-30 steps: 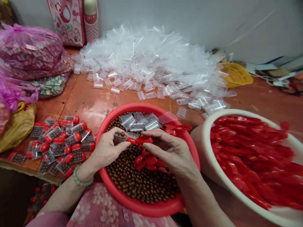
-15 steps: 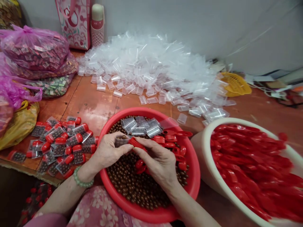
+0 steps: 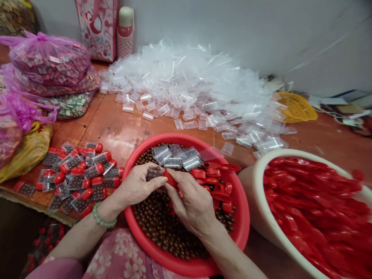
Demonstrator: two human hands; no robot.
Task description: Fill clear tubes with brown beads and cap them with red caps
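Note:
Over a red basin [image 3: 132, 240] of brown beads [image 3: 177, 232], my left hand [image 3: 136, 186] pinches a clear plastic case [image 3: 153, 174] with dark beads inside. My right hand [image 3: 193, 199] grips a red cap [image 3: 169, 179] at the case's right end, its fingers partly hiding it. The cap appears pushed onto the case; whether it is fully seated I cannot tell. Behind the hands, several empty clear cases [image 3: 176, 157] lie on the beads. Loose red caps [image 3: 222, 192] sit at the basin's right side.
Capped, bead-filled cases [image 3: 77, 174] are piled to the left. A large heap of clear cases [image 3: 186, 81] covers the table's back. A white tub [image 3: 255, 193] of red parts stands at right. Pink bags [image 3: 50, 62], a bottle [image 3: 125, 35] and a yellow basket [image 3: 299, 108] are farther back.
The red cap has turned and now sits against the case's end, in line with it. The whole view has shifted slightly, so everything appears a little farther right.

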